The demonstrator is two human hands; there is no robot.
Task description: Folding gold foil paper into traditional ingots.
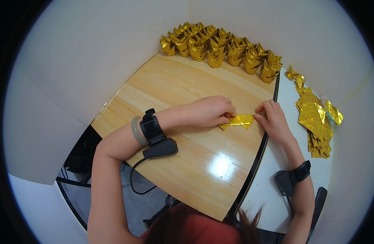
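Note:
A small piece of folded gold foil paper (pixel 240 120) lies low over the wooden table, stretched between my two hands. My left hand (pixel 211 111) pinches its left end, the thumb and fingers closed on the edge. At the opposite end, my right hand (pixel 273 121) has thumb and forefinger at the upper right corner of the paper. Its other fingers are curled above. The paper is a short strip with slanted ends, and its left tip is partly covered by my fingers.
Rows of folded gold paper ingots (pixel 216 53) stand along the far edge of the wooden table (pixel 170 87). On the white table (pixel 258 179) at right lies a stack of gold foil sheets (pixel 313 114). Both wrists wear black strapped devices; a cable hangs from the left one.

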